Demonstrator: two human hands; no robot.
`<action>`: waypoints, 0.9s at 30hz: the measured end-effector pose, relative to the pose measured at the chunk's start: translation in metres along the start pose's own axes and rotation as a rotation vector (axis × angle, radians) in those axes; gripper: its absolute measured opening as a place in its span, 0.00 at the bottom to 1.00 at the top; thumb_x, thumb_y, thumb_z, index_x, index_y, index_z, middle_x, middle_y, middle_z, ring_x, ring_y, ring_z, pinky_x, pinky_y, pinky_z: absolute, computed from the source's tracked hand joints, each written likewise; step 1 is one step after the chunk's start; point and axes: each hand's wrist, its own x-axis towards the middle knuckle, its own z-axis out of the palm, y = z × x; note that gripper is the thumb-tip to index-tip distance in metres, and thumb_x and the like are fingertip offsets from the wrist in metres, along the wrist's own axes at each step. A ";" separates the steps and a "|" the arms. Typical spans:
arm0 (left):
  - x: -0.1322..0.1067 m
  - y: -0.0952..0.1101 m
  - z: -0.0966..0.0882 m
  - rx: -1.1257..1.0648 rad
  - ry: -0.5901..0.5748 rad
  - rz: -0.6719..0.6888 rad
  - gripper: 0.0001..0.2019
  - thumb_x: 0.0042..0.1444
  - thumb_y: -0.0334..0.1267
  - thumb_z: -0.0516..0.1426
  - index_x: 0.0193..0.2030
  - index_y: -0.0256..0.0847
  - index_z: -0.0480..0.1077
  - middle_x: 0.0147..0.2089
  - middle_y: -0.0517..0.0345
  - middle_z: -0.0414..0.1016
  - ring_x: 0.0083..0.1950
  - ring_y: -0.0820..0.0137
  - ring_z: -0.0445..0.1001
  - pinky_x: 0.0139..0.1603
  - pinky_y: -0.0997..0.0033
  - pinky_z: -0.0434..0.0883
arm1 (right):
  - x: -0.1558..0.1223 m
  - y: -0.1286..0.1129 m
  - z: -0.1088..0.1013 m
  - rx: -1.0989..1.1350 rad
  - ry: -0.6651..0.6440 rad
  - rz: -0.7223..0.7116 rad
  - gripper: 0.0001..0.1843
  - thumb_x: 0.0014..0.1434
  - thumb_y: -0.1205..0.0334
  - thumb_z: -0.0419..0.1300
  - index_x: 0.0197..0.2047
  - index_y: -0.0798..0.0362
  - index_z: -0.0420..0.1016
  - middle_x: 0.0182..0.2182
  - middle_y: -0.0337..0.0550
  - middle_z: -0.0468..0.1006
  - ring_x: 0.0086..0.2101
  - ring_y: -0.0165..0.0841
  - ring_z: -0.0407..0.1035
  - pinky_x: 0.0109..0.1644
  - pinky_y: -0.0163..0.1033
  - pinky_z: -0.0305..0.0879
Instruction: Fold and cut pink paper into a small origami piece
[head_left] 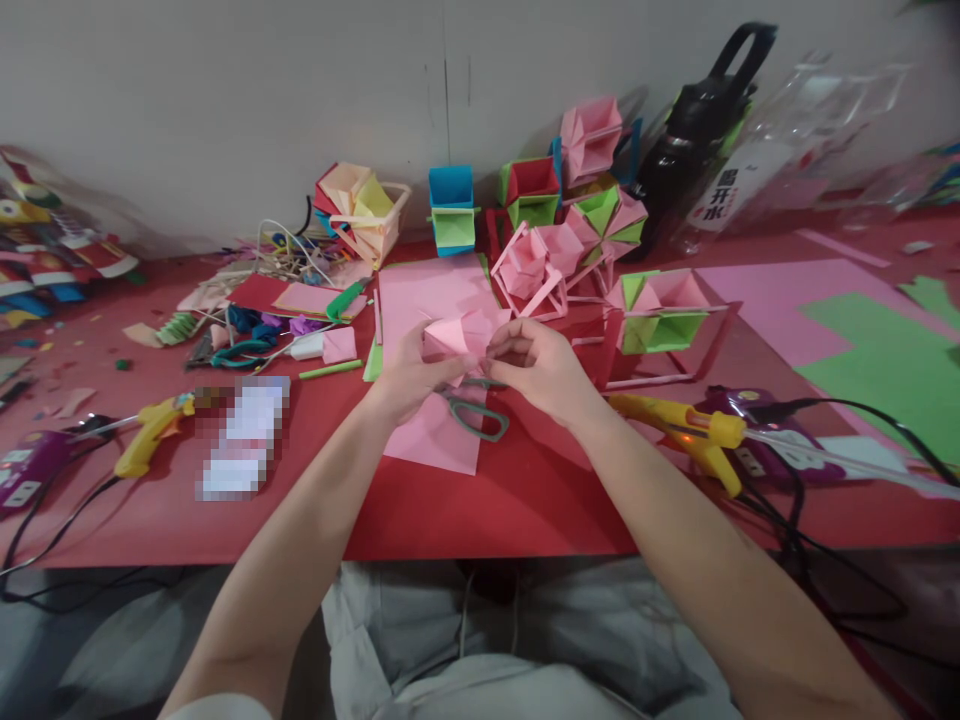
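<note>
A folded pink paper piece (457, 338) is held up over the middle of the table. My left hand (409, 375) grips it from the left, thumb in front and fingers behind. From the right, my right hand (536, 365) pinches at the paper's edge with curled fingers; exactly what its fingertips hold is partly hidden. Below the hands lie grey-green-handled scissors (480, 418), their blades hidden, on a pink paper sheet (431, 435). Behind the hands, a larger stack of pink paper (435, 285) rests flat on the table.
Folded paper models (660, 315) stand along the back and right. Yellow glue guns (154, 435) with cords lie at both sides, one (690, 430) by my right forearm. A phone (247, 435), a green-handled cutter (346, 300), a black bottle (686, 150) and green paper (885, 350) are around.
</note>
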 end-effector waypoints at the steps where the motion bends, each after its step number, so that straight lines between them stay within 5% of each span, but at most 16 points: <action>1: 0.000 0.000 0.000 -0.009 -0.005 0.002 0.36 0.38 0.38 0.75 0.54 0.39 0.66 0.35 0.58 0.77 0.30 0.70 0.77 0.28 0.72 0.75 | 0.000 0.000 0.000 0.004 -0.005 0.002 0.14 0.47 0.66 0.70 0.35 0.51 0.70 0.33 0.41 0.79 0.35 0.34 0.76 0.42 0.43 0.74; 12: 0.002 -0.002 0.002 0.047 0.044 0.064 0.32 0.40 0.42 0.74 0.51 0.38 0.68 0.34 0.59 0.75 0.29 0.71 0.76 0.25 0.73 0.75 | 0.001 0.000 0.000 0.043 -0.036 0.045 0.14 0.47 0.65 0.72 0.35 0.52 0.72 0.32 0.40 0.79 0.35 0.33 0.77 0.41 0.40 0.75; 22: 0.004 -0.003 -0.002 0.318 0.140 0.222 0.30 0.42 0.46 0.73 0.49 0.36 0.71 0.39 0.54 0.78 0.38 0.68 0.76 0.36 0.71 0.76 | -0.001 -0.003 0.000 0.011 -0.027 0.033 0.11 0.52 0.64 0.70 0.36 0.52 0.72 0.29 0.39 0.79 0.30 0.32 0.77 0.36 0.39 0.75; 27: 0.007 -0.007 -0.007 0.328 0.079 0.266 0.29 0.44 0.48 0.73 0.49 0.35 0.71 0.41 0.53 0.78 0.40 0.68 0.76 0.39 0.71 0.74 | -0.002 -0.004 0.001 0.027 -0.011 0.043 0.12 0.54 0.60 0.70 0.37 0.52 0.72 0.28 0.40 0.80 0.28 0.33 0.77 0.34 0.40 0.76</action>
